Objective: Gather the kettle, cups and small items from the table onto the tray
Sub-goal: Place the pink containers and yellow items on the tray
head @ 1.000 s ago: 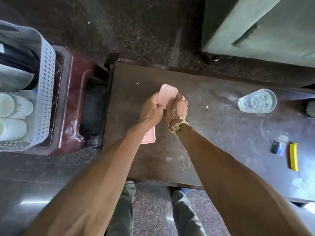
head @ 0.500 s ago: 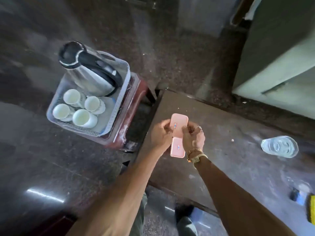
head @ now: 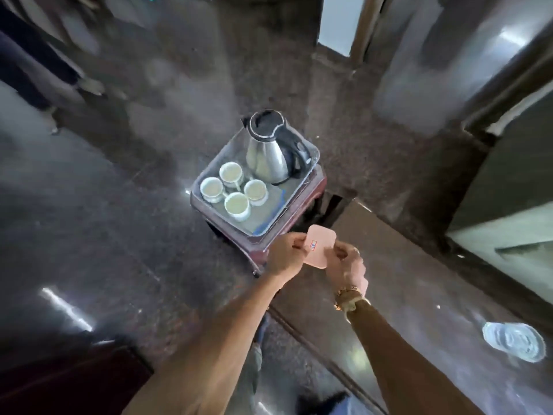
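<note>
**Pink box held in both hands, off the tray**

At the near right, a clear glass sits on the dark surface. Farther on, over the surface's corner, the left hand and the right hand hold a pink box between them, the fingers of each pinching an opposite edge. Beyond them a clear tray rests on a maroon stool. Four white cups stand in its nearer half, and the steel kettle stands upright at its far end.
</note>
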Demonstrator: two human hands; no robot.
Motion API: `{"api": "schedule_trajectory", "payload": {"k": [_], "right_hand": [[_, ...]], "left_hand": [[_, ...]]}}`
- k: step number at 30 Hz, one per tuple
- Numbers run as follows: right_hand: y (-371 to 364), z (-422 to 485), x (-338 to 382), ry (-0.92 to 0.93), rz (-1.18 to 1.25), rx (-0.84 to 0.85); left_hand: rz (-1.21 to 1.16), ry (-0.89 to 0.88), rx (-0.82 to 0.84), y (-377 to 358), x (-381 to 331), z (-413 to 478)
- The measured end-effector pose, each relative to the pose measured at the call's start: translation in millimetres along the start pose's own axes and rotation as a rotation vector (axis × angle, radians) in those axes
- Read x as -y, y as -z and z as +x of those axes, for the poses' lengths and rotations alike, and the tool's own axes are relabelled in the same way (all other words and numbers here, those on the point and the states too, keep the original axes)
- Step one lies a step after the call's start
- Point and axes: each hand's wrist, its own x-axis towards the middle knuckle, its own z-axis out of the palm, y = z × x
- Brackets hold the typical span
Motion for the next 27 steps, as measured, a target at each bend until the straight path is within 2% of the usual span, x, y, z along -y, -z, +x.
{"api": "schedule_trajectory", "payload": {"k": [6, 14, 19, 27], "right_hand": [[2.9, -6.5, -8.6, -0.057, -0.038, 0.006], [31.4, -9.5, -89.8, -0.193, -0.193, -0.021], [45.7, 5.5, -133.1, -0.256, -0.205, -0.074], [42.0, 55.4, -168.7, -0.243, -0.295, -0.023]], "left_hand": [[0.011, 0.106, 0.028, -11.9, 20.3, -6.1], [0.193, 0.17, 0.21, -79.5, 48.0, -32.4], [0.291, 0.175, 0.226, -133.5, 59.0, -31.9], [0.381, 0.164, 0.185, -176.3, 73.9, -0.5]]}}
